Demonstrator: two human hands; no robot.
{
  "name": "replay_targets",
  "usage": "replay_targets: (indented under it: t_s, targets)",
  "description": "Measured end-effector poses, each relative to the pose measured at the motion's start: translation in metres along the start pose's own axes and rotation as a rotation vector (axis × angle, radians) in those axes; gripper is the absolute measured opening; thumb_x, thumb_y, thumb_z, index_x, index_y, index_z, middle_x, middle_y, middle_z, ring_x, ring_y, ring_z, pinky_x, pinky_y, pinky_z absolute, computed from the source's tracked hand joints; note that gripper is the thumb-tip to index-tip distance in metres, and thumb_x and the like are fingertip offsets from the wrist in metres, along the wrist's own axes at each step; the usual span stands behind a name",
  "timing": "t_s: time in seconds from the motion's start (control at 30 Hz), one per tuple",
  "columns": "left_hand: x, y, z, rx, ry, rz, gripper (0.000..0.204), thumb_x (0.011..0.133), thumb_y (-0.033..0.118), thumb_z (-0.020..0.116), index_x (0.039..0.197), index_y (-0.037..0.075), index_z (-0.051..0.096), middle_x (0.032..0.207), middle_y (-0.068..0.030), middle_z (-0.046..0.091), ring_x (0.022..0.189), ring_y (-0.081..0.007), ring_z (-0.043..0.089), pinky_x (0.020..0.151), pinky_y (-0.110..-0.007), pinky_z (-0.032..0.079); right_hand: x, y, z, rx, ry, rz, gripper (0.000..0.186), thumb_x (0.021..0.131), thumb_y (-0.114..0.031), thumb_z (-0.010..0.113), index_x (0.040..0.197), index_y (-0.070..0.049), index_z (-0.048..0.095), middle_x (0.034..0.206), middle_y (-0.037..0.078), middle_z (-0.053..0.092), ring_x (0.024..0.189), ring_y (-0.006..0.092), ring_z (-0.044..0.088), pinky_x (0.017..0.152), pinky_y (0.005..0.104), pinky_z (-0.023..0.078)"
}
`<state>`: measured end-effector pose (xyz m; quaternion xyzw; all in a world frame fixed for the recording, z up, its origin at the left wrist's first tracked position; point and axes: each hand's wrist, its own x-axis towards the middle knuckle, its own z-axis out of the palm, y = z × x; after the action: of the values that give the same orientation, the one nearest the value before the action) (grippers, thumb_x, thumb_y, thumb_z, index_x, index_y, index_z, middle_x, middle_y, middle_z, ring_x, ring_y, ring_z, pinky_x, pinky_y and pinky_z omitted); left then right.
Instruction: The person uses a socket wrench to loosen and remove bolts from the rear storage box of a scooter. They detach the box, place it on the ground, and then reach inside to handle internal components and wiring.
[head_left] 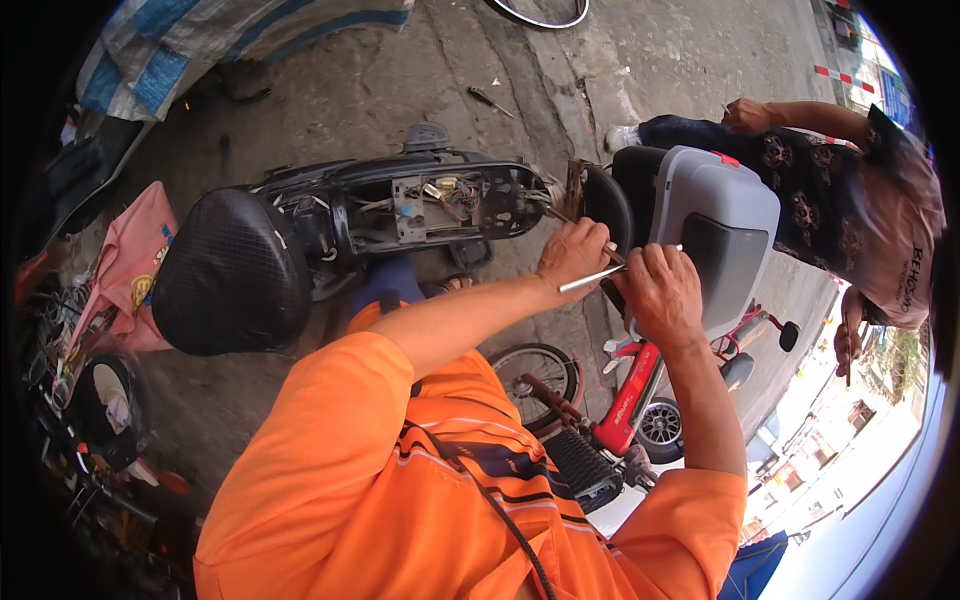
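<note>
A T-shaped metal wrench is in both hands, its bright crossbar slanting between them. My left hand is closed around its shaft, which points toward the tail of a black scooter frame. My right hand is closed over the crossbar; my fingers hide part of it. What the wrench's tip touches is too small to tell. Loose wires and connectors show in the uncovered middle of the frame. At its left end is a black seat. A grey rear box with a black pad stands just beyond my hands.
A person in a dark patterned shirt stands at the right. A screwdriver lies on the ground, with a wheel rim farther off. A red bike is below my right forearm. Striped tarp and pink cloth are at left.
</note>
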<state>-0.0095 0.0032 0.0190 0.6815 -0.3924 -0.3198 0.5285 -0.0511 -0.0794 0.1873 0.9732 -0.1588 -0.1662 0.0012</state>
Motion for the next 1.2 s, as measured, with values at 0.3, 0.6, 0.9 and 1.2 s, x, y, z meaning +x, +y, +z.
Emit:
replay_targets:
  t_s: [0.3, 0.6, 0.9, 1.2]
  targets:
    - [-0.002, -0.008, -0.004, -0.01, 0.018, -0.027, 0.015, 0.082, 0.012, 0.06, 0.092, 0.005, 0.05, 0.093, -0.0162, 0.056, 0.086, -0.0379, 0.057, 0.075, -0.05, 0.046, -0.003, -0.031, 0.01, 0.363, 0.312, 0.36, 0.029, 0.093, -0.014, 0.057, 0.12, -0.003, 0.059, 0.101, 0.016, 0.061, 0.077, 0.0281, 0.063, 0.068, 0.0389, 0.052]
    - [0.002, -0.002, 0.001, 0.009, 0.042, -0.033, 0.015, 0.083, 0.014, 0.06, 0.091, 0.006, 0.05, 0.091, -0.0162, 0.056, 0.085, -0.0377, 0.058, 0.074, -0.05, 0.046, 0.005, -0.007, 0.002, -0.068, -0.136, 0.041, 0.018, 0.083, -0.02, 0.068, 0.09, -0.004, 0.065, 0.095, 0.013, 0.063, 0.084, 0.0274, 0.062, 0.069, 0.0365, 0.051]
    - [0.002, -0.003, -0.006, -0.008, -0.001, -0.028, 0.016, 0.083, 0.01, 0.061, 0.094, 0.006, 0.05, 0.091, -0.0164, 0.054, 0.086, -0.039, 0.057, 0.075, -0.049, 0.046, 0.002, -0.027, 0.004, 0.486, 0.234, 0.458, 0.051, 0.093, -0.014, 0.058, 0.14, -0.004, 0.042, 0.103, 0.018, 0.062, 0.089, 0.0318, 0.064, 0.075, 0.0393, 0.053]
    - [0.006, -0.003, 0.003, 0.024, 0.05, 0.004, 0.018, 0.082, 0.015, 0.063, 0.091, 0.006, 0.05, 0.092, -0.0161, 0.053, 0.085, -0.0375, 0.058, 0.073, -0.049, 0.047, 0.003, 0.011, -0.007, -0.137, -0.068, -0.183, 0.036, 0.075, -0.019, 0.071, 0.105, -0.002, 0.061, 0.102, 0.011, 0.057, 0.095, 0.0263, 0.058, 0.082, 0.0401, 0.048]
